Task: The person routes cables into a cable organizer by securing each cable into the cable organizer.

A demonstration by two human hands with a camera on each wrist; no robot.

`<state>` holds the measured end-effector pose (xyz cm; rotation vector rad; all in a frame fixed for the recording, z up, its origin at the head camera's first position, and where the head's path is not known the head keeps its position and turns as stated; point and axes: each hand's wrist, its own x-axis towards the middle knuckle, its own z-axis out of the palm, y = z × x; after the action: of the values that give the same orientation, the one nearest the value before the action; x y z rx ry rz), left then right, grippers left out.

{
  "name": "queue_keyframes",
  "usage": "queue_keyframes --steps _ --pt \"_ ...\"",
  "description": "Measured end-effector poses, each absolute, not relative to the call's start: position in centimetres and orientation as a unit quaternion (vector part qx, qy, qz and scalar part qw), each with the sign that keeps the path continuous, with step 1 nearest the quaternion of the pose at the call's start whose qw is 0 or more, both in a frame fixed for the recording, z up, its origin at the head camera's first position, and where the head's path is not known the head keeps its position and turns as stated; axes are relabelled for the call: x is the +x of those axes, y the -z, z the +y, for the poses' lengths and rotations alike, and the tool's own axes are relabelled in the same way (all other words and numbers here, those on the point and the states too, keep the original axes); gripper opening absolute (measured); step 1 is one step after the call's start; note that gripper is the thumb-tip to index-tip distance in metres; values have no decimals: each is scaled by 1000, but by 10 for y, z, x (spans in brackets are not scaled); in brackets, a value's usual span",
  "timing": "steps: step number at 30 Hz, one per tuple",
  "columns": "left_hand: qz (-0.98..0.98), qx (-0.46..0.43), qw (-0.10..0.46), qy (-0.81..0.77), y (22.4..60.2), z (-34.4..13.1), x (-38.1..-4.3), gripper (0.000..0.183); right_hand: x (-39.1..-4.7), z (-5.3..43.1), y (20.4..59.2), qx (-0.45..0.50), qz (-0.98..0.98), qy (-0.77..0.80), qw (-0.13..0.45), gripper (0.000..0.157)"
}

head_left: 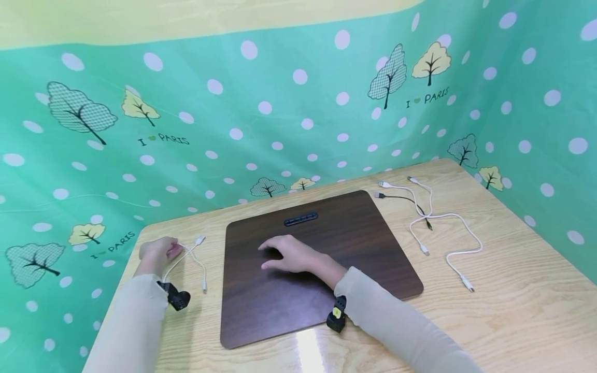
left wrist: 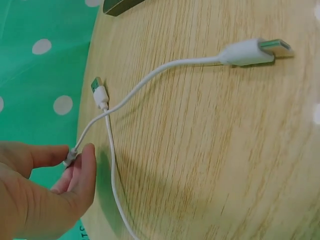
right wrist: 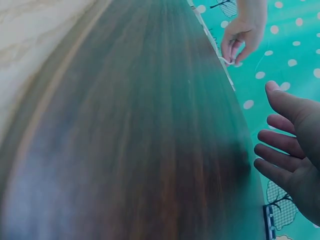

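My left hand (head_left: 158, 253) pinches a small white end of a charging cable (left wrist: 150, 77) between thumb and fingers, at the table's left side. From there the white lead runs over the wood to a plug with a bare metal tip (left wrist: 275, 47). A white lead with a USB plug (left wrist: 100, 95) crosses under it. Over the dark brown board (head_left: 252, 321) hovers my right hand (head_left: 294, 254), thumb and fingers spread apart with nothing between them; the right wrist view shows its relaxed fingers too.
A black slotted strip (head_left: 300, 219) sits near the board's far edge. Right of the board lie white cables (head_left: 450, 215) and a short black cable (head_left: 401, 197), overlapping on the wooden table (head_left: 527, 311). A green dotted curtain (head_left: 280, 119) stands behind and beside the table.
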<state>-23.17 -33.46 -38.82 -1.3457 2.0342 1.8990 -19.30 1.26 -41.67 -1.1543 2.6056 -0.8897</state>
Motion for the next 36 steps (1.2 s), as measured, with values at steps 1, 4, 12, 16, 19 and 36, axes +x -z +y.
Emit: queue_keyframes --steps 1,4,12,16,19,36 --pt "656 -433 26 -618 388 -334 -231 62 -193 11 417 -386 870 296 77 48" --pt "651 -422 29 -630 386 -334 -228 60 -194 7 417 -388 869 296 76 47" --pt "643 -394 35 -656 379 -330 -222 45 -195 -4 417 -388 869 297 76 47" --pt "638 -389 30 -664 375 -327 -219 23 -193 -10 416 -390 866 304 78 47" --pt "639 -388 25 -664 373 -324 -215 8 -191 -15 417 -392 863 309 79 47" --pt "681 -303 27 -667 358 -301 -191 55 -180 -44 418 -390 855 336 67 43"
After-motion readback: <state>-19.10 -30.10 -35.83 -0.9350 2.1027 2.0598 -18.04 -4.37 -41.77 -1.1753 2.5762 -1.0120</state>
